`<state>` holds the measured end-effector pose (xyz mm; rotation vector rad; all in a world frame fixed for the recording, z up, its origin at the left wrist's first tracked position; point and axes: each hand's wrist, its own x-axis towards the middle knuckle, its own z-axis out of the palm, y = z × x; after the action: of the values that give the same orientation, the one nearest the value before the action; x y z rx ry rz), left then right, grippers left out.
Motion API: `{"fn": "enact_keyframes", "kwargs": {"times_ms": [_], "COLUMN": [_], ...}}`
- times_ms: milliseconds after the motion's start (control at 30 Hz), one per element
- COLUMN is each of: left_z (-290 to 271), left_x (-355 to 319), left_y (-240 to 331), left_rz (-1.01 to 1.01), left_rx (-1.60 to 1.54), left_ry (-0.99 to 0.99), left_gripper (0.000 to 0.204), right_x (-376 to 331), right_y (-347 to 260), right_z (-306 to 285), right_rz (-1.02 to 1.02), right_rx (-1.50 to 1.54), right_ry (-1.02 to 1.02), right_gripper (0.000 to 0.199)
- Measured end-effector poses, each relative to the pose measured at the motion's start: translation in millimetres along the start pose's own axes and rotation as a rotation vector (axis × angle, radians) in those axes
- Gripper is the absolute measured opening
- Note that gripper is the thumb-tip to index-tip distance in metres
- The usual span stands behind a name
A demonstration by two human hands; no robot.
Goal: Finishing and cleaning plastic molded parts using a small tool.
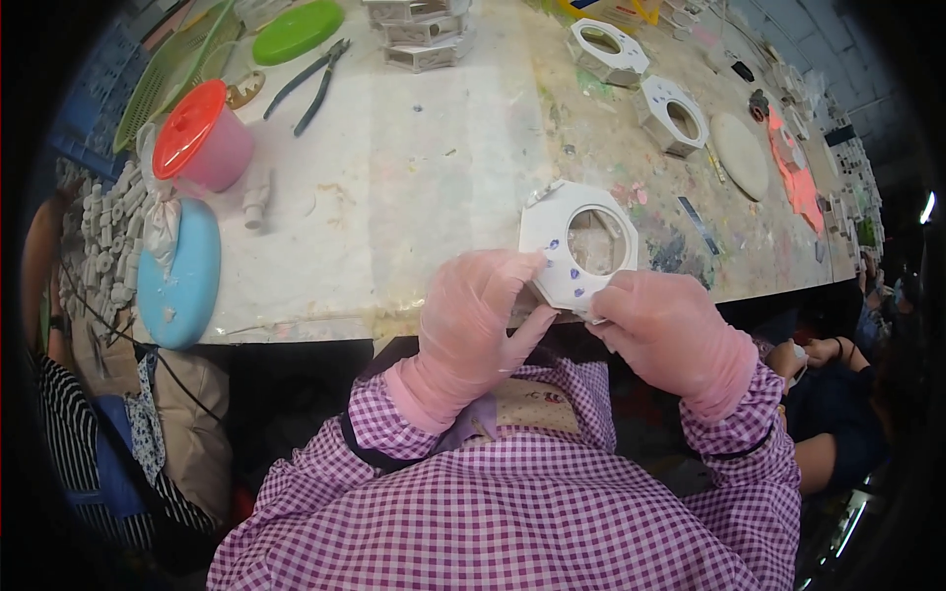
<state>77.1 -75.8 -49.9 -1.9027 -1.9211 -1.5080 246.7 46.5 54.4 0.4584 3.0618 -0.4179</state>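
Observation:
A white octagonal frame with a large round opening and small purple spots rests at the table's near edge. My left hand, in a thin pink glove, grips its near left corner, fingers above and thumb below. The gloved right hand pinches its near right edge; the fingertips are partly hidden. Through the opening, the inside of the piece looks whitish. Two similar white frames, one closer and another farther off, stand at the back right.
Stacked white frames stand at the back. To the left are pliers, a pink tub with a red lid, a green disc and a blue oval pad. A beige oval lies right. Other people sit at both sides.

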Motion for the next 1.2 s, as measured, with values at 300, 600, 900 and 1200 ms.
{"fn": "enact_keyframes", "kwargs": {"times_ms": [300,600,900,1200], "left_z": [3.1,3.5,2.1,2.3], "left_x": [-5.5,-5.4,-2.4,-2.1], "left_y": [0.0,-2.3,-2.2,-1.9], "left_rz": [0.206,0.192,0.194,0.187], "left_rx": [0.090,0.024,0.013,0.009], "left_ry": [0.046,0.055,0.018,0.001], "left_gripper": [0.040,0.034,0.033,0.033], "right_x": [15.0,53.9,60.2,65.7], "right_y": [6.4,-8.1,-11.1,-8.0], "right_z": [7.2,-1.0,13.0,22.1], "right_rz": [0.077,0.126,0.070,0.089], "right_rx": [0.169,0.035,0.084,0.125], "right_ry": [0.306,-0.027,0.174,0.238], "right_gripper": [0.011,0.016,0.016,0.015]}}
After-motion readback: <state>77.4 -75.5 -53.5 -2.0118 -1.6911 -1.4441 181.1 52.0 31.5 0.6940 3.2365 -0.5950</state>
